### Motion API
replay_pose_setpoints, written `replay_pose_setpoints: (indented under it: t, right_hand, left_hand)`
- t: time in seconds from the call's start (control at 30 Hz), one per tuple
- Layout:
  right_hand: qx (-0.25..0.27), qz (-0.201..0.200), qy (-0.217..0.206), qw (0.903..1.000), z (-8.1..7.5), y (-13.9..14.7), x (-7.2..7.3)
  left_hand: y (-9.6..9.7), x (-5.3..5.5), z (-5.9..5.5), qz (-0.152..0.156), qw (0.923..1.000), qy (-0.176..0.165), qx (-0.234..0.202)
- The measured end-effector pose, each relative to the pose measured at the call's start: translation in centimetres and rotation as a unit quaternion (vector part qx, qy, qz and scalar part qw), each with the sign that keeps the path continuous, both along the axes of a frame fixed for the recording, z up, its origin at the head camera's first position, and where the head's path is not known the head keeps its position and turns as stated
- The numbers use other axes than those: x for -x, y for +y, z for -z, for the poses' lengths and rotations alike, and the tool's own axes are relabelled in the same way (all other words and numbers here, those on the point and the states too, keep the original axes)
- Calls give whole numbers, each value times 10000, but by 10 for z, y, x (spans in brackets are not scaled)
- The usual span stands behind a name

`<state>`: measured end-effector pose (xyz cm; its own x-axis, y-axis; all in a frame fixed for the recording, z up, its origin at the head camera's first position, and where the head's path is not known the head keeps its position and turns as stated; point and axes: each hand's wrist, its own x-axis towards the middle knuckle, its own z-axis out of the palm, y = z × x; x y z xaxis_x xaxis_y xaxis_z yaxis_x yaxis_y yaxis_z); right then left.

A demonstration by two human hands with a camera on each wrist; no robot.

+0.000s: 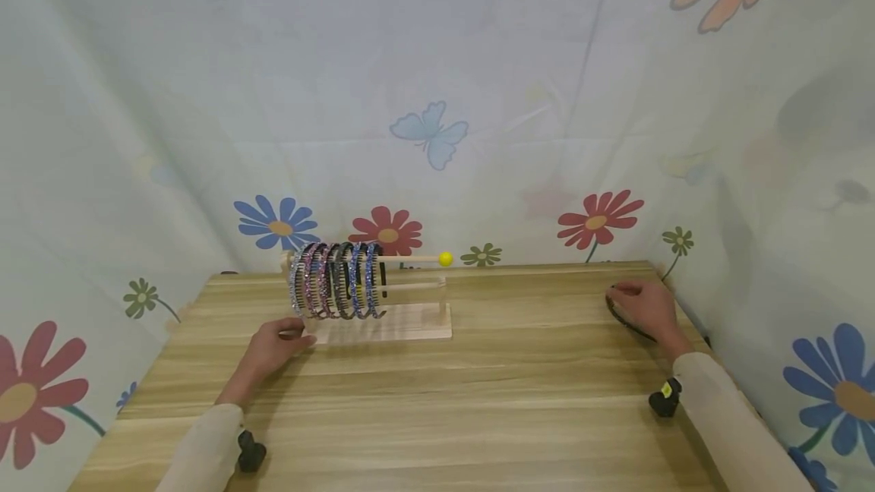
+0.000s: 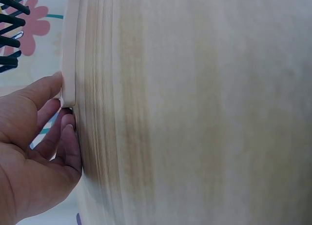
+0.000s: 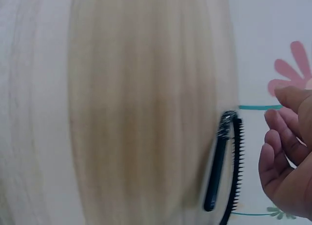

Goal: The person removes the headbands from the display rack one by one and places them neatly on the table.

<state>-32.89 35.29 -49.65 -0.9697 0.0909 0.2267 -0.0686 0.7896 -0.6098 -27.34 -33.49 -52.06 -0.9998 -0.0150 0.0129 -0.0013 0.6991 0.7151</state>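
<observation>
Where the surface (image 1: pixel 478 401) nears its far right edge, a dark headband (image 3: pixel 217 169) lies just beside the fingers of the right hand (image 1: pixel 645 311); its smooth tip, a glittering stretch and a toothed length can be made out. These fingers are loosely bent, with a gap between thumb and forefinger and nothing gripped between them. The wrist view sets the fingertips apart from the band, though the head view overlaps the two, so contact cannot be judged with certainty.

Well apart, the fingers of the left hand (image 1: pixel 270 344) grip the near left corner of a pale wooden stand (image 1: pixel 417 323), the thumb against one face of the base and the other fingertips at its end. Just beyond those fingers, a row of glittering headbands (image 1: pixel 339 281), silver, pink, dark and blue, hangs on the stand. To the right of the row, its upper rod (image 1: pixel 410 259) ends in a yellow ball (image 1: pixel 446 259), which lies between the two hands and farther back.

Behind both sets of fingers rises a pale cloth (image 1: pixel 273 97) printed with flowers and butterflies. Nearer than the fingers are light sleeves (image 1: pixel 205 446), each with a small black device (image 1: pixel 251 452) at the wrist.
</observation>
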Motion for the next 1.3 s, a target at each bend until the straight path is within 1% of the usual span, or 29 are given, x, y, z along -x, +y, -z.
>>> replay_pose_setpoints:
  t: [0.13, 0.27, 0.43, 0.57, 0.73, 0.83, 0.97, 1.17, 1.3]
  right_hand:
    - [136, -159, 78, 9998, -9, -4, -3]
    - [160, -314, 258, 9990, -23, -11, -7]
    - [120, -609, 710, 9955, -40, -25, -11]
    - [149, -773, 1041, 9914, -48, -37, -13]
    - [365, -874, 1248, 9876, -56, -55, -15]
    - [648, -1061, 1398, 9823, -63, -68, -17]
    - [902, -1349, 1569, 9742, -71, -85, -20]
    - [1115, -1614, 1598, 9675, -84, -112, -28]
    - [1252, -1854, 1622, 9611, -88, -131, -31]
  left_hand:
    - [0, 0, 0, -8, 10000, -35, 0]
    - [0, 0, 0, -5, 10000, -37, 28]
    - [0, 0, 0, 27, 10000, -25, 28]
    - [0, -1, 1, 24, 10000, -9, 3]
    - [0, -1, 1, 33, 10000, 10, 17]
    - [0, -1, 1, 39, 10000, 10, 44]
    - [0, -1, 1, 20, 10000, -3, 64]
    - [0, -1, 2, 31, 10000, -1, 39]
    - [0, -1, 2, 20, 10000, 2, 37]
